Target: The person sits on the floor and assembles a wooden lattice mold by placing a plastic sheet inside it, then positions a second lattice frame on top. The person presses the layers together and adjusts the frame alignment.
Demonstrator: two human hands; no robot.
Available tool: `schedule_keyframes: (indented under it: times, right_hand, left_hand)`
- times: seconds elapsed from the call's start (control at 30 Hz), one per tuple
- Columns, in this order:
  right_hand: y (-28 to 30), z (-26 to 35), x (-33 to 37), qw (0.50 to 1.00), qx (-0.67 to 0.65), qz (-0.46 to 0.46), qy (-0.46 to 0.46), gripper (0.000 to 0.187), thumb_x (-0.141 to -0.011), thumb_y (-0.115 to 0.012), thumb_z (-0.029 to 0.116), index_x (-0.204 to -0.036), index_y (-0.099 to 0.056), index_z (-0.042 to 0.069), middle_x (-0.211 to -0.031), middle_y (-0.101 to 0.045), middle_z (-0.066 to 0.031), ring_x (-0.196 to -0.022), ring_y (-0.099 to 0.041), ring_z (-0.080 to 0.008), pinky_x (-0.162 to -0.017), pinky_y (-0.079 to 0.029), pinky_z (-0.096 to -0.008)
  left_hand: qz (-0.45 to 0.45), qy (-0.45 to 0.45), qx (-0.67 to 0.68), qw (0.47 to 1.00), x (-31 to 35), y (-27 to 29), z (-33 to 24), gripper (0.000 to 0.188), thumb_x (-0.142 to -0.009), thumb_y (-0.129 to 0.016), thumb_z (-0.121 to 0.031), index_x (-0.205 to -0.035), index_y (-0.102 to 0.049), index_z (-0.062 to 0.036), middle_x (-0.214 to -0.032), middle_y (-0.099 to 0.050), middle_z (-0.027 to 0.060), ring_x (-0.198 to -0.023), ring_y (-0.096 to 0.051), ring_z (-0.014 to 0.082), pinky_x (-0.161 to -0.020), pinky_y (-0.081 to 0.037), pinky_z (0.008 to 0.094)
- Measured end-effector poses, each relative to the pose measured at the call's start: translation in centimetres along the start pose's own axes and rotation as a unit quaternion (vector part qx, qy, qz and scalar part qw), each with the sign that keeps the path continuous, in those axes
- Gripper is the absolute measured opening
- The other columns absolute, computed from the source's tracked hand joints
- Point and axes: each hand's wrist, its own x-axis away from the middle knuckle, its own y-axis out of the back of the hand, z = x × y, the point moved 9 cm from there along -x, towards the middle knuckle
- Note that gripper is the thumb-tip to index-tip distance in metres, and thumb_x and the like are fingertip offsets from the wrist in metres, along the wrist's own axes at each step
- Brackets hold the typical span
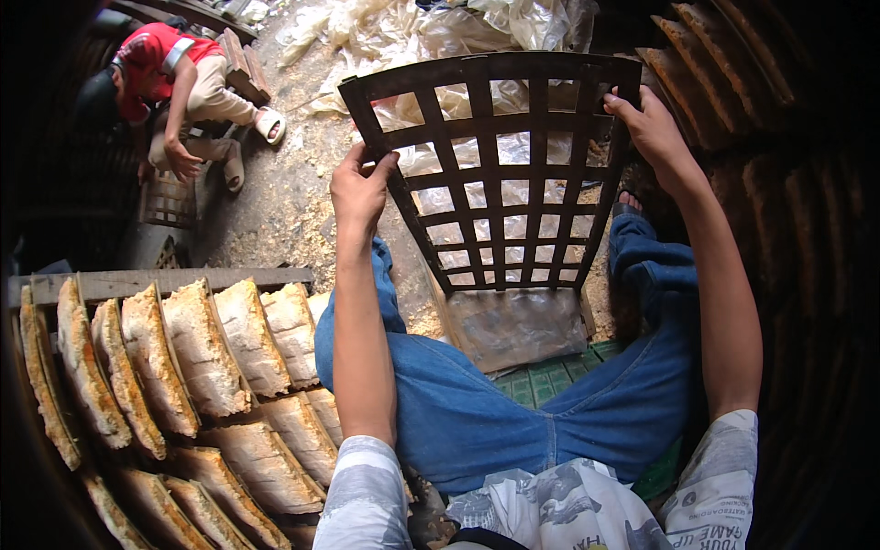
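Between my knees I hold up a dark slatted grid panel (493, 200) with rows of rectangular openings. My left hand (359, 191) pinches its left edge, thumb on the near face. At the upper right corner, my right hand (647, 128) is closed round the opposite edge. The panel's narrower lower end meets a board covered with clear plastic sheet (518, 323), which lies just in front of my lap. Through the openings, pale plastic shows behind the panel.
Stacked curved slabs with crumbly pale crusts (211, 348) stand close on my left; more slabs (715, 73) rise at the right. Crumpled clear plastic sheeting (422, 37) covers the floor ahead. A person in a red shirt (151, 60) bends over another grid panel (170, 200) at far left.
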Motion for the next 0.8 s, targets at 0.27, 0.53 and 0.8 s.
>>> schedule_keyframes:
  times: [0.27,0.53,0.8]
  right_hand:
    - [0.0,0.1,-0.1,1.000,0.013,-0.010,0.002,0.032,-0.095,-0.060,0.031,-0.114,-0.059,0.005,-0.101,-0.065,-0.0026,-0.093,-0.056,-0.0094,-0.084,-0.042,-0.0255]
    - [0.1,0.7,-0.3,0.999,-0.015,0.018,0.024,0.033,-0.094,-0.062,0.031,-0.113,-0.059,0.004,-0.098,-0.066,-0.0029,-0.093,-0.058,-0.0099,-0.088,-0.042,-0.0262]
    - [0.3,1.0,-0.1,0.998,0.033,0.028,0.043,0.034,-0.091,-0.064,0.029,-0.114,-0.058,0.003,-0.097,-0.066,-0.0042,-0.094,-0.058,-0.0106,-0.088,-0.043,-0.0271]
  left_hand:
    - [-0.017,0.030,-0.046,0.998,1.0,0.4,-1.5,0.038,-0.089,-0.072,-0.025,-0.114,-0.064,0.0025,-0.100,-0.071,0.0096,-0.087,-0.066,0.0139,-0.076,-0.051,0.0271]
    - [-0.058,-0.025,-0.133,0.989,1.0,1.1,-2.0,0.043,-0.092,-0.067,-0.037,-0.114,-0.063,0.0001,-0.097,-0.071,0.0108,-0.082,-0.066,0.0125,-0.074,-0.051,0.0279]
    - [-0.027,0.032,-0.144,0.989,1.4,0.8,-2.4,0.035,-0.080,-0.078,-0.023,-0.107,-0.065,-0.0044,-0.088,-0.072,0.0112,-0.077,-0.068,0.0179,-0.069,-0.053,0.0326]
